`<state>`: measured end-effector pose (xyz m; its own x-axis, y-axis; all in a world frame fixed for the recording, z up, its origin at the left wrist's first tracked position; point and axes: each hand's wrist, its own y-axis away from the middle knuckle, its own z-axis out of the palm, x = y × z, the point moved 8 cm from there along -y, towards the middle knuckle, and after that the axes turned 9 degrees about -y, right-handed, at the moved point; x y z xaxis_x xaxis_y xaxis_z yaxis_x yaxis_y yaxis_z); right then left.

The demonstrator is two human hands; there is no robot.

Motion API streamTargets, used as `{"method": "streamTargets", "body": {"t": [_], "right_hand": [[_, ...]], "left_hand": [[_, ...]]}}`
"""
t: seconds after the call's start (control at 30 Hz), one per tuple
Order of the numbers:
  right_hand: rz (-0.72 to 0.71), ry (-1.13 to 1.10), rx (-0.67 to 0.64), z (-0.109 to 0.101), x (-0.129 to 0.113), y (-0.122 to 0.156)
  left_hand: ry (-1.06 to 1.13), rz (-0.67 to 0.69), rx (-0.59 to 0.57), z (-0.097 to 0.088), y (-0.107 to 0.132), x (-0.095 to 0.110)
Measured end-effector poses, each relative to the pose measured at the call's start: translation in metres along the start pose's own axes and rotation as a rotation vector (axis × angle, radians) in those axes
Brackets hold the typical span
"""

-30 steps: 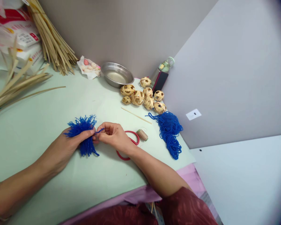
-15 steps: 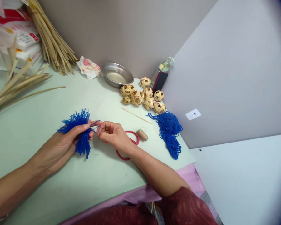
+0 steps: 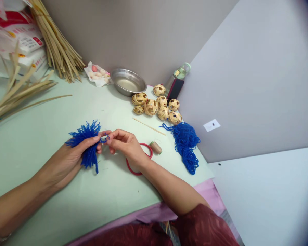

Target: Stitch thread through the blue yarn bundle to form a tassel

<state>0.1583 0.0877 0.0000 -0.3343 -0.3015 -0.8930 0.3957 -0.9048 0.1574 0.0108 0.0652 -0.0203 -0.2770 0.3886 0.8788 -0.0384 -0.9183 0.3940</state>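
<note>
Blue yarn tuft [image 3: 86,143] sits clasped in the left hand [image 3: 66,160]; right hand [image 3: 125,145] pinches its strand (beside the thumb)

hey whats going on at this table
A person is working a bundle of blue yarn. The left hand grips the bundle above the pale green table, while the right hand pinches a strand at its side. Red-handled scissors, a thread spool, more blue yarn and woven balls lie nearby.

Seven woven balls [image 3: 156,104], one metal bowl [image 3: 128,82], one pair of red scissors [image 3: 138,159], one thread spool [image 3: 156,147], one thin stick [image 3: 149,126], two bunches of blue yarn [image 3: 186,143], one phone [image 3: 175,89], one bottle [image 3: 181,71].
</note>
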Motion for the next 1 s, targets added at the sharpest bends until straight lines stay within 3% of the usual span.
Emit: {"method": "streamTargets", "body": {"t": [0.2, 0.37, 0.5, 0.63, 0.7, 0.87, 1.0], "right_hand": [[-0.065, 0.01, 0.032, -0.005, -0.003, -0.001], [-0.003, 0.094, 0.091, -0.012, 0.003, -0.003], [-0.109, 0.145, 0.137, -0.011, -0.011, 0.001], [-0.061, 0.109, -0.1, 0.012, -0.007, 0.003], [-0.061, 0.113, -0.146, 0.015, -0.004, 0.002], [-0.175, 0.338, 0.141, -0.015, -0.016, 0.001], [-0.203, 0.349, 0.192, -0.018, -0.025, 0.004]], "left_hand": [[-0.036, 0.004, 0.022, -0.004, 0.0, 0.001], [-0.062, 0.016, 0.015, -0.001, 0.001, 0.003], [-0.103, 0.034, 0.035, -0.001, 0.001, 0.002], [-0.152, 0.056, 0.04, -0.004, -0.002, -0.002], [-0.16, 0.041, 0.033, -0.006, -0.003, -0.005], [-0.173, 0.006, 0.001, -0.002, -0.001, -0.006], [-0.183, 0.007, 0.003, 0.0, 0.001, -0.003]]}}
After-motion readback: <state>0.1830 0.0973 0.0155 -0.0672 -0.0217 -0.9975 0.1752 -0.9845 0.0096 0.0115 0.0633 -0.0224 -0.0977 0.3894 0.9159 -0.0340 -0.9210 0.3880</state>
